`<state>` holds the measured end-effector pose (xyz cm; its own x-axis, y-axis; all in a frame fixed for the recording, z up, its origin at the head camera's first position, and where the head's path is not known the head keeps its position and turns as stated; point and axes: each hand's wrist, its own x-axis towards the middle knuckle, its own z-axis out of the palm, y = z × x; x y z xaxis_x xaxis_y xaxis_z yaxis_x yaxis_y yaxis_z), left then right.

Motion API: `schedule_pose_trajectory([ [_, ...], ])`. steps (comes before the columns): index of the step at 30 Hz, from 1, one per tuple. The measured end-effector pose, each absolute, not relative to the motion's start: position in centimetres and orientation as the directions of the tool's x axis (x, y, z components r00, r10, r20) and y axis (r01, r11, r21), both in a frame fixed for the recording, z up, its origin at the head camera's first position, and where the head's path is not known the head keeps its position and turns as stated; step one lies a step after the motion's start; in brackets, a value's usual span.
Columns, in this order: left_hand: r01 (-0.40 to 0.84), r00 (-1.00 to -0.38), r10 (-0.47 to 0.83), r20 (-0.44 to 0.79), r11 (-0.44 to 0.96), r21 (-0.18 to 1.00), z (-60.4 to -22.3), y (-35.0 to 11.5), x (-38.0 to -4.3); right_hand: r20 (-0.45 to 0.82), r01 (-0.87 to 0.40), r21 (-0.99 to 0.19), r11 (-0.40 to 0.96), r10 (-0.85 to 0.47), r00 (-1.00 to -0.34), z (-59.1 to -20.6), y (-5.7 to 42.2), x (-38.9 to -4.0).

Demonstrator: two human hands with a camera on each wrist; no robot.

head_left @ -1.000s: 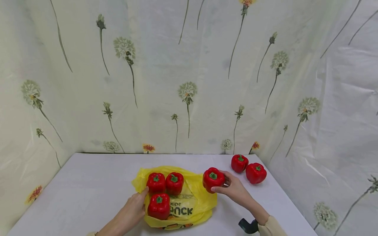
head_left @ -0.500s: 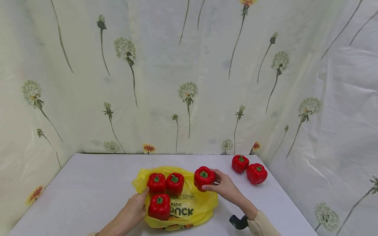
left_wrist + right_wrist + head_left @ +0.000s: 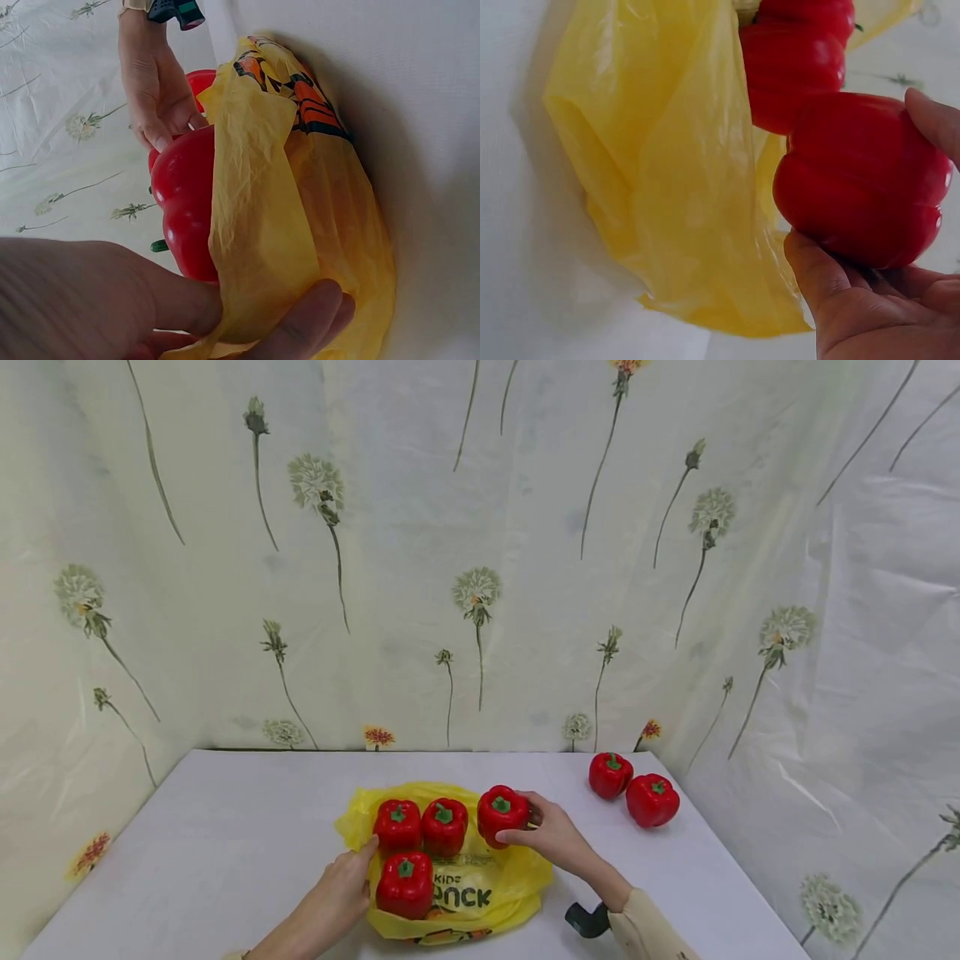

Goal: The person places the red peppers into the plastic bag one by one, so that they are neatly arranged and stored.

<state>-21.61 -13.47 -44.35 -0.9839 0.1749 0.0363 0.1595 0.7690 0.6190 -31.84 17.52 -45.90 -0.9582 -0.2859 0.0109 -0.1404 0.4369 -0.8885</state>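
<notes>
A yellow plastic bag (image 3: 521,889) with printed lettering lies spread on the table. Three red bell peppers sit on or in it: one at the back left (image 3: 397,825), one beside it (image 3: 445,828), one in front (image 3: 405,887). My left hand (image 3: 341,885) pinches the bag's left edge between thumb and fingers, as the left wrist view shows; the thumb is close to the peppers. My right hand (image 3: 555,835) grips another red bell pepper (image 3: 862,180) from its right side, over the bag's right part. Whether that pepper touches the bag cannot be told.
Two more red bell peppers, one at the back (image 3: 611,776) and one nearer the edge (image 3: 652,800), rest at the white table's (image 3: 247,835) far right corner. A flower-patterned curtain (image 3: 405,568) stands behind and beside the table. A black device (image 3: 587,920) is at the right wrist.
My right hand has moved left with its bell pepper, from the bag's right edge to near the back middle pepper. The left hand and the other peppers have stayed put.
</notes>
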Motion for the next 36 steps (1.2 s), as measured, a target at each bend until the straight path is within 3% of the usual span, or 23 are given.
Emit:
schedule_pose_trajectory([
  [15,0.19,-0.981,0.181,0.076,0.778,0.599,-44.5,-13.5,-21.6,-0.02,-0.123,-0.845,0.52,-0.26,-0.965,-47.3,16.7,-32.4],
  [36,0.167,-0.982,0.184,0.039,0.759,0.629,-44.5,-13.5,-21.7,-0.013,-0.15,-0.861,0.486,-0.317,-0.948,-48.0,16.8,-32.6],
])
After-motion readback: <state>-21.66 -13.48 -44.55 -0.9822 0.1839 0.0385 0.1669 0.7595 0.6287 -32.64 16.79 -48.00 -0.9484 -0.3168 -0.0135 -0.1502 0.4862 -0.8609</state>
